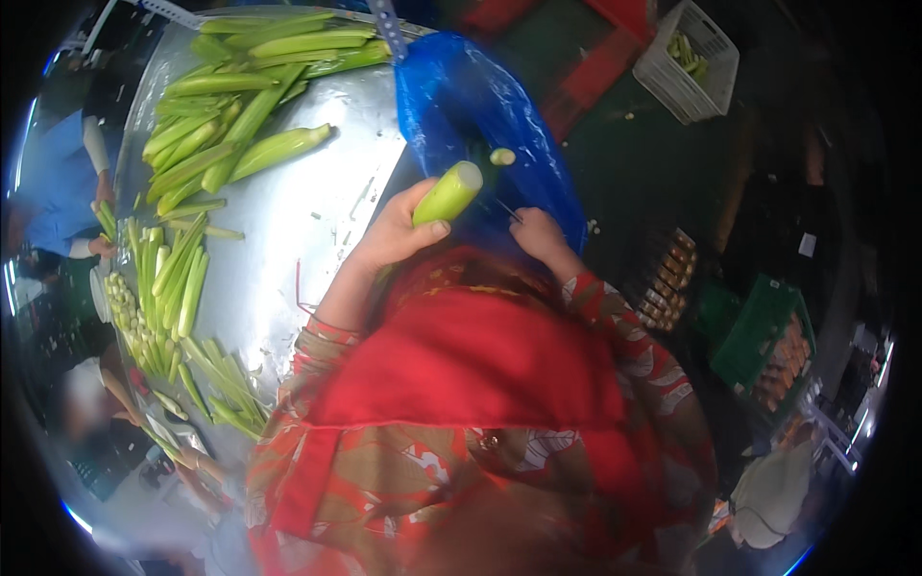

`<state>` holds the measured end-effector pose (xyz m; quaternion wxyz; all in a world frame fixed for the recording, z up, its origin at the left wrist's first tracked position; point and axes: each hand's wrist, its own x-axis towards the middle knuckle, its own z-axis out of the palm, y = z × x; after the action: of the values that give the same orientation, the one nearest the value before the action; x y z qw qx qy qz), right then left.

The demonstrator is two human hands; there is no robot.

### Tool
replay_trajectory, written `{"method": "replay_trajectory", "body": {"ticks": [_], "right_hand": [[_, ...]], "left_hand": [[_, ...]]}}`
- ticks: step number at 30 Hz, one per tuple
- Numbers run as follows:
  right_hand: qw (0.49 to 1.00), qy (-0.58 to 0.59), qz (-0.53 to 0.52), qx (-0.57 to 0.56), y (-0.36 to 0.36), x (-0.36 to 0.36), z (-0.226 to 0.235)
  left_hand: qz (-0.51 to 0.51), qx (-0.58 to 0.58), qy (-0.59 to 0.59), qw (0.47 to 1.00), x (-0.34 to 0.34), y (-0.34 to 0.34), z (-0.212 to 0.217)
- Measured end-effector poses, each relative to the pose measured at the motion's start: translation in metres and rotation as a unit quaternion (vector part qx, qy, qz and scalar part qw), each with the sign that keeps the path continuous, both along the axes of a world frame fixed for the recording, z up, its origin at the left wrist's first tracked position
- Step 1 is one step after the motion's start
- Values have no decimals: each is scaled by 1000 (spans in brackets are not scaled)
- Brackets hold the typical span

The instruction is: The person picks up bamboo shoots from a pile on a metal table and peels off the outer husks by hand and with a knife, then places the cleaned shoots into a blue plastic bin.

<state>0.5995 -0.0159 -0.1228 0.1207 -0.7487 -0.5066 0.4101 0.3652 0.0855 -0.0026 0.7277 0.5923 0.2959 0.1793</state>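
Note:
My left hand (392, 235) is wrapped round a thick green vegetable stalk (447, 198), its pale, flat cut end pointing up and to the right. To the right of it, my right hand (541, 234) is closed round a knife (508, 207); only a thin sliver of blade shows, apart from the stalk. A short cut piece of stalk (502, 156) shows against the open blue plastic bag (429, 96), just beyond my hands. Left of my left hand, a pile of long green stalks (254, 106) covers the far part of the metal table (279, 250).
More stalks (178, 278) line the table's left edge, where other people (58, 182) work. On the floor to the right stand a white crate (663, 91) with green pieces, a black tray (672, 278) and a green crate (759, 346). Something red (595, 82) lies beyond the bag.

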Motion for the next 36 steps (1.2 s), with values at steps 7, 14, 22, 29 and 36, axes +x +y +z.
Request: {"method": "replay_trajectory", "body": {"ticks": [7, 14, 22, 29, 36], "right_hand": [[989, 131, -66, -2, 29, 5, 14], [977, 185, -88, 63, 31, -7, 4], [897, 346, 33, 274, 86, -103, 113], [919, 225, 133, 296, 98, -152, 143], [911, 197, 114, 343, 102, -134, 132]], "left_hand": [[123, -101, -70, 985, -52, 14, 8], [238, -208, -165, 934, -115, 11, 9], [307, -102, -175, 930, -103, 46, 15], [362, -81, -253, 894, -61, 65, 36], [396, -37, -151, 905, -38, 59, 41]]}}
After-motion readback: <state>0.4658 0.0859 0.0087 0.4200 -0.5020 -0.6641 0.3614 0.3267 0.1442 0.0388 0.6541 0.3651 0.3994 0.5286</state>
